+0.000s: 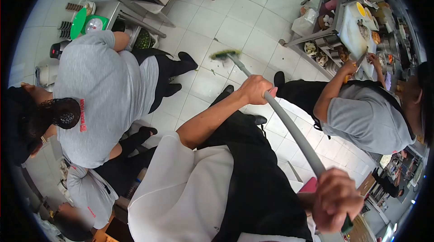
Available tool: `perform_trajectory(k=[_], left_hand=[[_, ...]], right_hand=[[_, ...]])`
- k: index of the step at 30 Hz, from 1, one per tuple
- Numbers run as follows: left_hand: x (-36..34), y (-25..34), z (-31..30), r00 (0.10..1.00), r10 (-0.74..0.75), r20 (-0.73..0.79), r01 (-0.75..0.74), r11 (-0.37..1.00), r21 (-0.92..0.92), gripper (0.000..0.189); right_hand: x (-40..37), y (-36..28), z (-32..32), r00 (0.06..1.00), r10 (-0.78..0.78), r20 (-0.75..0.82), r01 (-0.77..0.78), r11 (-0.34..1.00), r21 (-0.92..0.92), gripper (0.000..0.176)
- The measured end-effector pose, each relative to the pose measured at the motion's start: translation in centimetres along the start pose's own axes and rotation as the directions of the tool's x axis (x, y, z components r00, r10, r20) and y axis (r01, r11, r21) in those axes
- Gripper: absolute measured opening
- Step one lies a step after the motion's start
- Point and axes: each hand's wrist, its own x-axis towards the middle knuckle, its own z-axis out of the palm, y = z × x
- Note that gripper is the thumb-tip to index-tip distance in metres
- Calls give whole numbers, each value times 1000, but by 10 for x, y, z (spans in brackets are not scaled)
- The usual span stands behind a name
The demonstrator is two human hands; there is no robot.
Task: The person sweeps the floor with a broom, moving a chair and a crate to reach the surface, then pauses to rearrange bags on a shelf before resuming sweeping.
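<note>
I hold a broom with both hands. My left hand [255, 89] is closed round the middle of its grey handle [294, 131], arm stretched forward from my white sleeve. My right hand [337, 199] grips the handle's upper end, close to my body at the lower right. The green bristle head [224, 54] rests on the white tiled floor [235, 20] ahead of my black shoes, with a few small green scraps beside it. My black apron hangs below the handle.
A person in a grey shirt [99, 93] bends over a counter at the left, very near me. Another person in grey [361, 115] works with a knife at a white cutting board [355, 32] on the right. A third person crouches at the lower left. Steel shelving [316, 38] lines the right side.
</note>
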Motion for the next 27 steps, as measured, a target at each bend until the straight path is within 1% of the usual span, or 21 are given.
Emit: perform_trajectory(k=[2,3,4,6,7,8,10,11,12,13,14,16,17,18,20,21,22,23,25,26,27], left_hand=[[10,-6,-21,971,147,-188,-138,989,59,25],[18,-23,-26,946,99,-309,-114,993,-30,20],[31,-48,-28,907,34,-419,-94,988,-123,15],[44,-105,-8,856,-40,-515,95,992,81,9],[28,-109,15,856,-52,-514,105,992,74,9],[15,-109,41,926,-46,-375,41,999,-19,9],[-11,-88,61,990,-55,-129,42,994,-101,6],[-23,-58,65,987,-160,10,160,974,-158,4],[-24,-39,55,985,-45,168,62,993,-100,17],[-17,-22,40,969,-4,248,40,990,-138,28],[-4,0,18,942,3,334,10,999,-37,30],[29,0,-12,965,107,241,-119,992,35,27],[44,-9,-22,982,156,108,-158,987,10,27],[63,-26,-32,981,193,-34,-193,981,-8,27],[105,-70,-40,954,-109,-280,105,994,-31,17],[125,-80,-42,899,-44,-436,58,998,20,12],[144,-88,-45,813,27,-582,23,997,78,11],[160,-99,-51,810,35,-586,19,996,87,11],[173,-113,-44,887,-91,-453,111,994,17,21],[174,-119,-45,891,-97,-443,116,993,17,21],[174,-126,-49,937,-139,-319,150,989,8,22]], right_hand=[[-5,13,-4,999,-24,36,24,1000,-13,35],[-13,31,1,999,-43,8,43,953,-299,31],[-20,50,6,998,-61,-21,39,827,-561,26],[-21,118,7,997,79,-8,-78,957,-281,24],[-22,152,8,989,148,-1,-147,980,-135,23],[-34,160,6,970,230,-72,-239,959,-153,28],[-33,102,-4,959,274,-71,-275,962,6,28],[-29,84,-13,967,253,26,-253,967,-22,28],[-27,63,-13,975,221,13,-220,974,-46,29],[-25,43,-12,982,188,-1,-188,980,-70,31],[-23,28,-1,984,137,-118,-147,986,-82,32],[-9,26,8,979,30,-202,-52,993,-107,34],[-9,26,10,963,-52,-264,18,992,-128,35],[-8,44,10,968,-16,-250,-6,996,-88,32],[4,127,4,980,114,-162,-170,903,-395,13],[10,169,1,977,178,-116,-212,813,-543,10],[43,208,14,987,140,-83,-162,898,-409,10],[63,253,20,991,89,-98,-123,901,-416,13],[80,329,12,992,45,-116,-86,919,-385,13],[89,336,17,993,-10,-114,-33,927,-373,13],[85,335,18,993,-1,-116,-42,929,-368,13]])
